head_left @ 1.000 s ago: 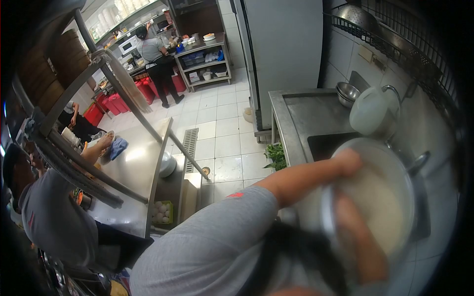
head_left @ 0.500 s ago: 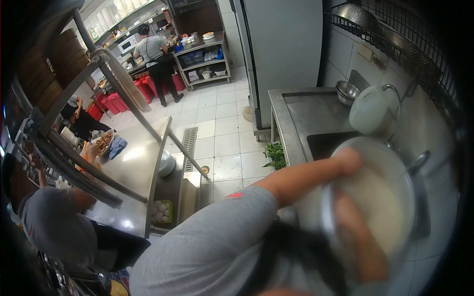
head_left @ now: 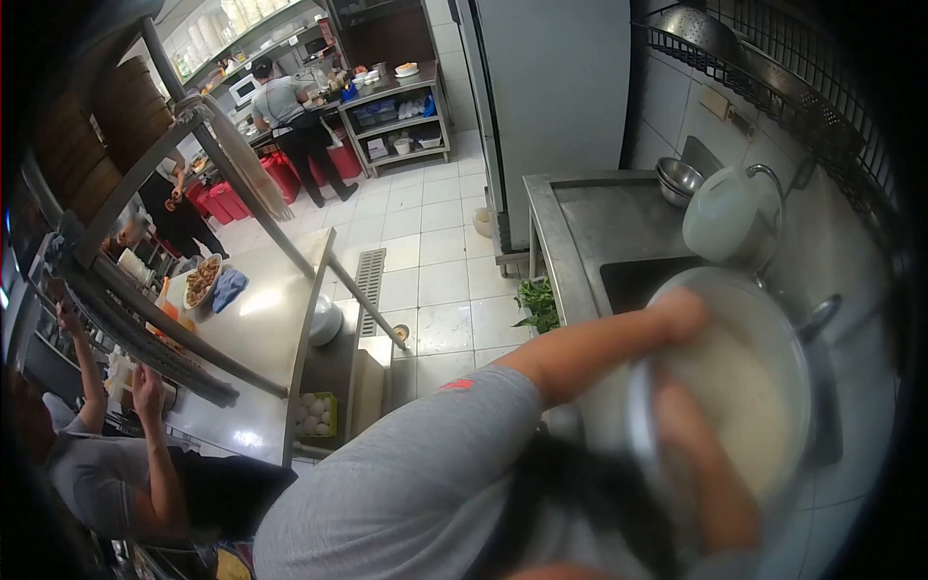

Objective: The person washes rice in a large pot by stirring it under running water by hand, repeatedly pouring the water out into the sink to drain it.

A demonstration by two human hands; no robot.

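Withdrawn from the bowl (head_left: 203, 281), a co-worker's hand (head_left: 147, 394) is raised. Beneath the left hand (head_left: 682, 315) and blurred right hand (head_left: 680, 404), the large pot (head_left: 798, 362) holds whitish contents (head_left: 749, 411); whether either is closed cannot be told.

Light grey shirt sleeve (head_left: 416, 454) with red mark (head_left: 456, 385), silver-grey pot (head_left: 643, 411), off-white pot contents (head_left: 749, 401), white tiled floor (head_left: 445, 280) with grid pattern, blue cloth (head_left: 228, 290), lime-green egg basket (head_left: 331, 414).

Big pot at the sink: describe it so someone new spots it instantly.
Find the steel counter right of the grey cabinet. At its sink sits the wide, round pot, left hand and right hand over it. Unlike the small stacked bowls, it holds pale, cloudy contents.
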